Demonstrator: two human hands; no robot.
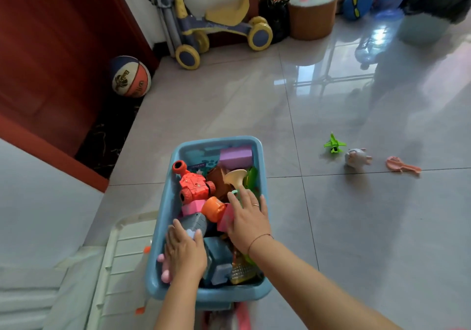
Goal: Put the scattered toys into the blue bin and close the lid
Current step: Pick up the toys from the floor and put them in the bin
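The blue bin stands open on the tiled floor, heaped with toys: an orange robot car, a purple block, a cream horn and a grey toy. My right hand lies flat on the pile at the bin's right side, fingers spread, gripping nothing. At the bin's near left rim, my left hand covers a pink knobbed toy; its grip is hidden. On the floor to the right lie a green plane, a grey pig and a pink scoop.
The translucent white lid lies on the floor just left of the bin. A basketball rests by the red door, and a yellow and blue ride-on and a brown stool stand at the far wall.
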